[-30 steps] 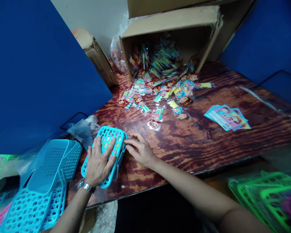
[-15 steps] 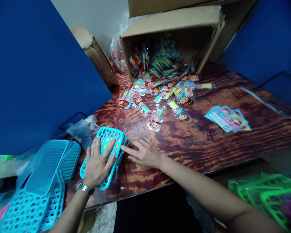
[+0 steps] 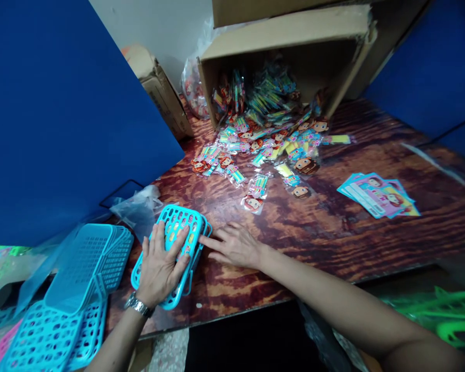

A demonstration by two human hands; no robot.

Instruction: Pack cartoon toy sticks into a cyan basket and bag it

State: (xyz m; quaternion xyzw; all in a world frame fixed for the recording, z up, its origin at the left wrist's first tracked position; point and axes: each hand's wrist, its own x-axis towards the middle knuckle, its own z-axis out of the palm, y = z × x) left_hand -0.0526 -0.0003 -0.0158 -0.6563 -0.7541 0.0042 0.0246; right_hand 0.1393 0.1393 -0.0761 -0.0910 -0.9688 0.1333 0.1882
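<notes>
A light-blue plastic basket with a perforated lid (image 3: 195,226) sits near the table's front left edge, and small colored items show through its holes. My left hand (image 3: 160,266) lies flat on the lid with its fingers spread, a metal watch at the wrist. Beside the basket's right side is my right hand (image 3: 234,245), its fingers apart and the index fingertip at the basket's rim. Neither hand is wrapped round anything. The side of the basket beneath my left palm is hidden.
An open cardboard box (image 3: 287,33) spills wrapped character packets (image 3: 258,191) onto the wooden table (image 3: 294,232). Printed cards (image 3: 380,196) lie at the right. Blue baskets (image 3: 81,258) and perforated lids (image 3: 42,336) are stacked at the left. Green plastic pieces (image 3: 442,310) are at lower right.
The view has shifted slightly, so the table's contents appear a little further right. Both hands keep nearly the same places at the basket.
</notes>
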